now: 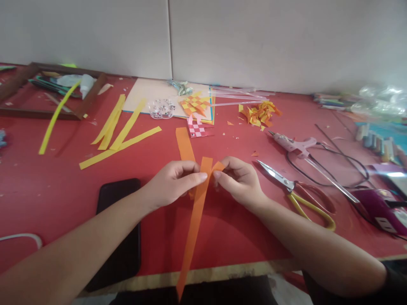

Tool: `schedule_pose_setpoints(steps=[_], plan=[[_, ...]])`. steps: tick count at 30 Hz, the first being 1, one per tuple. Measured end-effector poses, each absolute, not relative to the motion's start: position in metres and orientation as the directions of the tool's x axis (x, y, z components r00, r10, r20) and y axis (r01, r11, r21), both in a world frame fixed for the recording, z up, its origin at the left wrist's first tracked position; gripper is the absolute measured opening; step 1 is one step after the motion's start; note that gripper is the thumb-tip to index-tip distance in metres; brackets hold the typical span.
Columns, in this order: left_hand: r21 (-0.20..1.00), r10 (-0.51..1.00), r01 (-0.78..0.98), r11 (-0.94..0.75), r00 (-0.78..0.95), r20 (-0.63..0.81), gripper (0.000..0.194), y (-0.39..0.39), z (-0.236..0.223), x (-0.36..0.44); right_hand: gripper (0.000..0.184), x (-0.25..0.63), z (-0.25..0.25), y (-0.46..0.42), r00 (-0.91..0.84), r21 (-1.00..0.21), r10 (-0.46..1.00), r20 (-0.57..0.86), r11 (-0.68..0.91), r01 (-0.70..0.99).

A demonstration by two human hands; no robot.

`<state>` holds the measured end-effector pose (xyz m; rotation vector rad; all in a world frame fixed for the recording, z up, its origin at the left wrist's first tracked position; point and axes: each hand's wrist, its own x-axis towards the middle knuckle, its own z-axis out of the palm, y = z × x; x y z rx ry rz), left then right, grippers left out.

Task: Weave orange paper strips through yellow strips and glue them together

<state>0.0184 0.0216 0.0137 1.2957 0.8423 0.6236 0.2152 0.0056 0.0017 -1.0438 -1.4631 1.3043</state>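
My left hand (179,180) is closed, pinching a long orange paper strip (196,212) between thumb and fingers. The strip hangs down past the table's front edge. A short orange end (218,167) is pinched by my right hand (238,178), also closed; whether it belongs to the same strip I cannot tell. Behind my left fingers lies another orange paper strip (184,144) on the table. Just beyond my hands sits a small pink-and-white woven paper fish (197,129), and behind it a yellow-and-orange woven paper piece (195,104).
Yellow paper strips (119,144) lie left, near a black phone (118,228) and a brown frame (44,113) holding supplies. Scissors (286,182) and a pink glue gun (295,145) with cord lie right. Orange and yellow scraps (259,114) and googly eyes (162,109) lie farther back.
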Motion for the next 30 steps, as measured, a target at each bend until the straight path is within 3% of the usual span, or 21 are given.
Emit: schedule_pose_setpoints(steps=[6,24,30], plan=[[0.992,0.825,0.067,0.11,0.55,-0.129,0.026,0.0218,0.0162,0.0183,0.02,0.2133,0.0024,0.0046,-0.387,-0.998,0.92,0.055,0.036,-0.056],[0.99,0.864,-0.004,0.144,0.488,-0.124,0.031,0.0211,0.0132,0.0201,0.026,0.2133,-0.0026,0.0039,-0.278,-0.988,0.953,0.123,0.143,0.056],[0.984,0.848,0.026,0.174,0.504,-0.164,0.032,0.0213,0.0124,0.0178,0.027,0.215,-0.0046,0.0051,-0.245,-0.993,0.964,0.099,0.112,0.04]])
